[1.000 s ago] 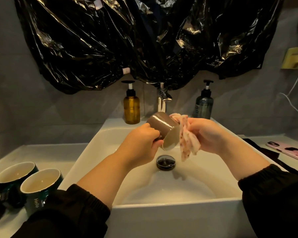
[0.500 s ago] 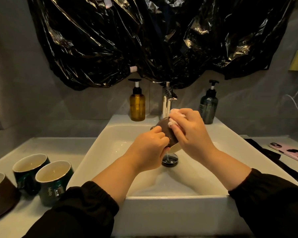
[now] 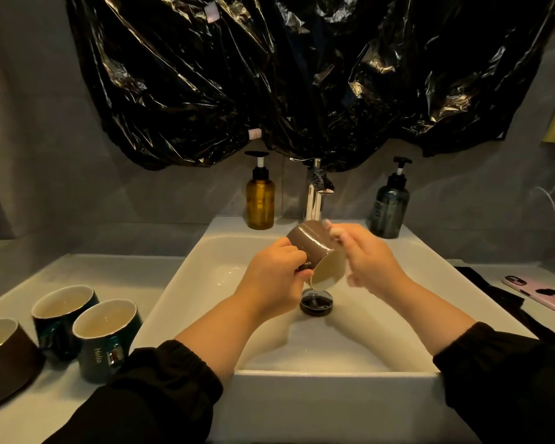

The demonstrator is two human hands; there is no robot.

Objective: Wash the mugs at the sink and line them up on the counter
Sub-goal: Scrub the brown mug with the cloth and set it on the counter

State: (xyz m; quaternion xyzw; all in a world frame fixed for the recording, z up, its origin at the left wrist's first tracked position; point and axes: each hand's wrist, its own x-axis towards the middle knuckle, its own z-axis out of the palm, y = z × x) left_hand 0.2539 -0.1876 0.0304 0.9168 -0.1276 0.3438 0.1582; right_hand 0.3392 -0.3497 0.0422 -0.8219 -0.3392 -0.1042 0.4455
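Note:
Over the white sink (image 3: pixel 186 277) my left hand (image 3: pixel 274 274) grips the handle of a brown mug (image 3: pixel 311 243), which is tilted with its pale inside facing me. My right hand (image 3: pixel 369 261) is against the mug's right side and is blurred. A bit of pale cloth (image 3: pixel 332 230) shows at its fingertips, and most of the cloth is hidden under the hand. On the left counter stand two dark green mugs (image 3: pixel 63 315) (image 3: pixel 108 336) and a brown mug (image 3: pixel 4 357), all upright.
A chrome faucet (image 3: pixel 314 193) stands behind the basin, flanked by an amber pump bottle (image 3: pixel 260 200) and a dark pump bottle (image 3: pixel 388 206). The black drain (image 3: pixel 316 302) lies under the mug. A pink phone (image 3: pixel 542 293) and black cloth (image 3: pixel 507 302) lie on the right counter.
The right hand moved the cloth from the mug's mouth to its outside and now lies along its right side. The view shifted left, so the brown mug on the counter came into sight.

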